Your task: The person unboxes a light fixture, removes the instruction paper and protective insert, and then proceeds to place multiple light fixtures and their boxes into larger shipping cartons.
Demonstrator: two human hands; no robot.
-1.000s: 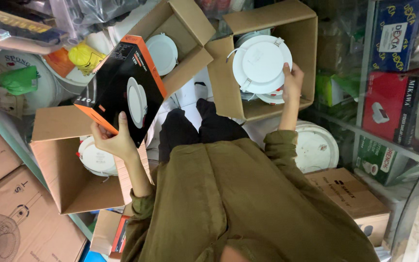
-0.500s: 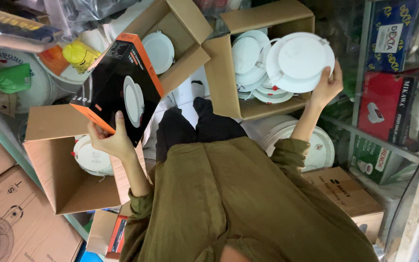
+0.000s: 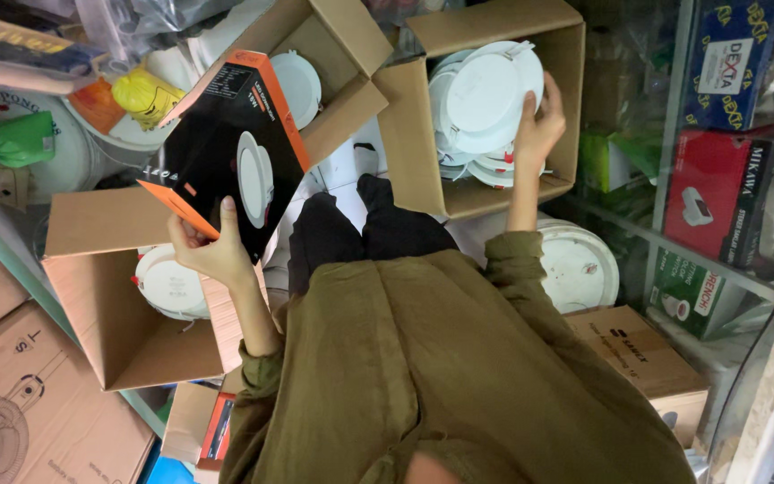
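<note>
Left hand (image 3: 212, 255) has its fingers closed around the lower corner of a black-and-orange lamp box (image 3: 230, 152), held tilted up over an open carton. Right hand (image 3: 539, 130) has its fingers curled on a white round downlight (image 3: 485, 94) inside the far cardboard box (image 3: 494, 193).

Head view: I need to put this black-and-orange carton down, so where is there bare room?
The open cardboard box by the left hand has bare bottom below its single white lamp. The box at the right hand is crowded with stacked lamps. Cartons fill the floor around the legs.
</note>
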